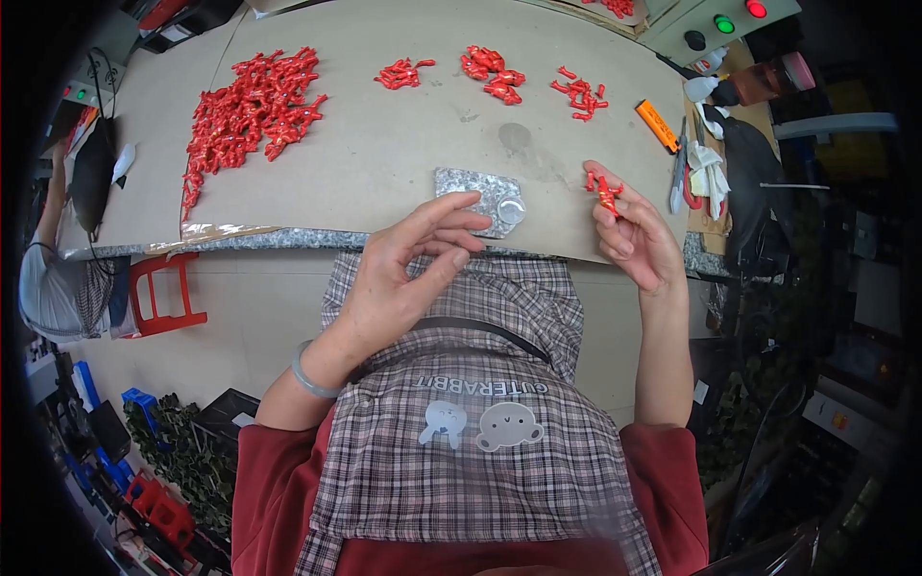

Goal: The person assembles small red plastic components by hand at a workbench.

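Observation:
My right hand (pixel 645 238) pinches a small red plastic figure (pixel 606 195) with gold marks between thumb and fingers, over the table's near edge. My left hand (pixel 401 264) holds nothing; its fingers are apart, beside a small grey speckled slab (pixel 459 180). A small round clear dish (pixel 511 210) rests on the slab's right part. Farther back lie small groups of red pieces: one cluster (pixel 401 74) left of centre, larger pieces (pixel 485 61) in the middle, and thin limb-like parts (pixel 580 94) to the right. A big heap of red pieces (pixel 254 106) spreads over the far left.
An orange box cutter (pixel 658 127) lies at the right, near scissors (pixel 679 178) and crumpled white tissue (pixel 708 173). Behind them stand a reddish jar (pixel 773 79) and a control box (pixel 715 29) with lit buttons. Another person's arm (pixel 53 197) shows at the far left, near a red stool (pixel 163 298).

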Available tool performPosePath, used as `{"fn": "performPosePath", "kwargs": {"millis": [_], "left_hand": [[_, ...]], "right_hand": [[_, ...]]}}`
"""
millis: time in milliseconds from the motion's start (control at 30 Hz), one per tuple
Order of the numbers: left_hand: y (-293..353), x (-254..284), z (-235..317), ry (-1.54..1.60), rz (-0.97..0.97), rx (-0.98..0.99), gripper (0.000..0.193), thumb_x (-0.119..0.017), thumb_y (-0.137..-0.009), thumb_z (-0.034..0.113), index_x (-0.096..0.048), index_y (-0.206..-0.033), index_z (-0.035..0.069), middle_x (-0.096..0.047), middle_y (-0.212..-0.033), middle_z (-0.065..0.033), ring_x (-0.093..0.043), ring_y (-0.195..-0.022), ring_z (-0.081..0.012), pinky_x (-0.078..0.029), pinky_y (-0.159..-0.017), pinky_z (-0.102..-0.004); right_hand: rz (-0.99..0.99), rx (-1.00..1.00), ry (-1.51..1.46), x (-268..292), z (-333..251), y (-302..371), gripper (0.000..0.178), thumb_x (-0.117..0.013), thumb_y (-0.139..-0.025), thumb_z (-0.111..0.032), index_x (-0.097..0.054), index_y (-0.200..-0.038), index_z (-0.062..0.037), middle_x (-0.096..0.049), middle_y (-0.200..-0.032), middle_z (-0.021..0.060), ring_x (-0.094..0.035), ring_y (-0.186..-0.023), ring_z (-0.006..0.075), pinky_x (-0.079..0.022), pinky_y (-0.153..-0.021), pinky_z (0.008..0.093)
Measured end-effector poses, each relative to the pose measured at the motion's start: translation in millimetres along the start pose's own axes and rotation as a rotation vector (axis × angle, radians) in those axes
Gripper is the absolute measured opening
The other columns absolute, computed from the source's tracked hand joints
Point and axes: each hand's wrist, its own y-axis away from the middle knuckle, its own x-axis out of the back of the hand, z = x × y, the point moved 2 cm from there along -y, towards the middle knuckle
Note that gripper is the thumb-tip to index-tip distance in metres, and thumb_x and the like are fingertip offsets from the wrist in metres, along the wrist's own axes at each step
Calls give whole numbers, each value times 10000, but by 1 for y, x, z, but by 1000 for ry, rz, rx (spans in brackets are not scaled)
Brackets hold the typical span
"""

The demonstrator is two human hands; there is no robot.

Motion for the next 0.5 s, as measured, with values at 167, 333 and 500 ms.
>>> {"fn": "performPosePath", "kwargs": {"millis": [167,333,500], "left_hand": [[-4,3,2,310,-22,70,571,-606,-941,52,-382,-1465,10,-637,-1239,-187,-663,-1026,-195,-518,-902,-299],[-6,7,-4,445,-17,62,614,-590,-942,60,-333,-1498,15,-631,-1253,-219,-677,-1002,-219,-523,-874,-291],[-6,9,-7,476,-22,77,621,-570,-938,31,-317,-1505,10,-620,-1271,-229,-679,-1012,-223,-523,-867,-289]], "right_hand": [[31,48,12,-6,2,8,633,-482,-944,-97,-257,-1534,-48,-537,-818,59,-391,-483,62,-317,-445,205],[25,15,60,-7,-2,12,648,-482,-940,-86,-240,-1539,-42,-548,-792,71,-387,-454,65,-334,-428,211],[54,7,135,-9,-1,15,674,-507,-931,-96,-231,-1542,-38,-557,-776,74,-393,-448,68,-329,-428,216]]}}
